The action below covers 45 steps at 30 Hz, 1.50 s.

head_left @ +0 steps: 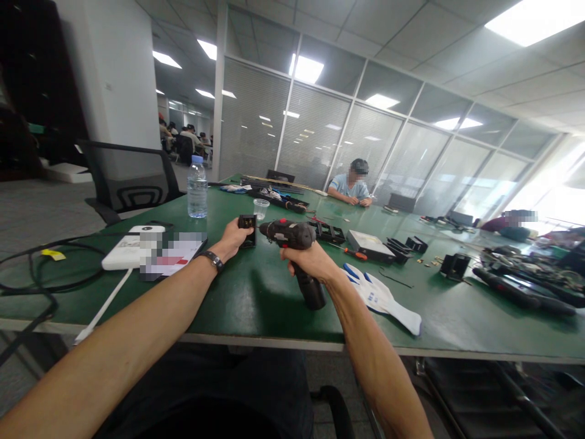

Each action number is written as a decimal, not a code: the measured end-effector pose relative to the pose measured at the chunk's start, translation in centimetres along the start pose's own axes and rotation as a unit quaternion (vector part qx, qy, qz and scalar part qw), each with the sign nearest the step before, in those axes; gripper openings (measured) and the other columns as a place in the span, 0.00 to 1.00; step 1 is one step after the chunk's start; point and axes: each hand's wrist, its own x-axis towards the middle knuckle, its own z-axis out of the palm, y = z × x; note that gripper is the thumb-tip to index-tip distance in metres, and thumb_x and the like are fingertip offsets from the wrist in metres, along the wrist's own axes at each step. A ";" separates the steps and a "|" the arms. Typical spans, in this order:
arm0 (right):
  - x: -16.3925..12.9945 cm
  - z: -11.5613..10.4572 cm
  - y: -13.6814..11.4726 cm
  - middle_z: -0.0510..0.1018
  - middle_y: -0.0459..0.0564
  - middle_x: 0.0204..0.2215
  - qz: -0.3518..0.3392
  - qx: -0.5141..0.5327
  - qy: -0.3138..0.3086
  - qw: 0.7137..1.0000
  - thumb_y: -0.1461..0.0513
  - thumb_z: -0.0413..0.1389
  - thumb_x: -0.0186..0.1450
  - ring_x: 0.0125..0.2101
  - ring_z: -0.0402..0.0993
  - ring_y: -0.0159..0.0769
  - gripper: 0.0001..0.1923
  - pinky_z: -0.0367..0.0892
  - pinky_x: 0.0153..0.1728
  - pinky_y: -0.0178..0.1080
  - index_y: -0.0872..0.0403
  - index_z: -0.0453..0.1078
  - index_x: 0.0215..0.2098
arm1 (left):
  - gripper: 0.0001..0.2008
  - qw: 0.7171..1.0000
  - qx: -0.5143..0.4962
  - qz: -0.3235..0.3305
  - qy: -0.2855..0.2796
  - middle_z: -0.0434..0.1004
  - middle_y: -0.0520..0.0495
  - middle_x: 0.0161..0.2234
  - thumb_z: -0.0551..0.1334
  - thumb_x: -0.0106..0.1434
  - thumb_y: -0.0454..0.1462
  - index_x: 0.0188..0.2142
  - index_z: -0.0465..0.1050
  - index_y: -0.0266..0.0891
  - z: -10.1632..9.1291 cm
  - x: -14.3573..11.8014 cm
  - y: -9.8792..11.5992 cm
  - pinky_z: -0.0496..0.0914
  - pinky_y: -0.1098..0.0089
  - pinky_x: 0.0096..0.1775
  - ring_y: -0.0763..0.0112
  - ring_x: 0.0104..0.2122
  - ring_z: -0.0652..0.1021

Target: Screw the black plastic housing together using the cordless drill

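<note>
My left hand point(234, 239) is closed round the side of a small black box-shaped part point(247, 230), held upright just over the green table point(256, 305). In my right hand point(311, 259) is a black cordless drill point(290, 233), gripped by its handle. The drill's front end points left at the black part, with what looks like a small gap between them. Whether a bit sits in the chuck is too small to tell. A clear plastic cup point(261, 208) stands just behind the black part. Beside my right wrist lies a white work glove point(381, 299).
A water bottle point(197, 188), a white power bank point(132, 247) and a phone point(176, 256) are at left. Black trays point(329, 233), a white box point(370, 245), an orange-handled screwdriver point(355, 253) and more black parts point(456, 266) lie right. A person point(351, 183) sits across the table.
</note>
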 end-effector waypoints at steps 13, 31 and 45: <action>-0.2 0.0 -0.2 0.69 0.40 0.14 0.005 -0.009 0.008 1.000 0.62 0.56 0.55 0.14 0.67 0.29 0.04 0.62 0.18 0.31 0.54 0.65 0.27 | 0.20 1.000 0.015 -0.003 0.006 0.77 0.46 0.34 0.67 0.45 0.34 0.41 0.72 0.37 0.0 -0.1 0.1 0.71 0.61 0.41 0.65 0.34 0.76; 0.0 0.2 0.2 0.69 0.41 0.14 0.004 0.006 0.014 1.000 0.62 0.57 0.54 0.14 0.67 0.30 0.04 0.63 0.17 0.31 0.54 0.66 0.26 | 0.21 1.000 0.014 0.004 0.004 0.77 0.46 0.35 0.67 0.45 0.34 0.41 0.72 0.37 0.0 0.0 -0.2 0.71 0.63 0.40 0.66 0.34 0.76; -0.5 0.0 -0.6 0.70 0.43 0.14 0.000 -0.044 -0.009 0.999 0.61 0.56 0.57 0.15 0.65 0.30 0.05 0.61 0.18 0.32 0.55 0.68 0.28 | 0.20 1.000 0.010 -0.004 0.011 0.77 0.45 0.33 0.67 0.45 0.33 0.41 0.72 0.36 0.0 0.0 -0.1 0.71 0.61 0.41 0.66 0.33 0.76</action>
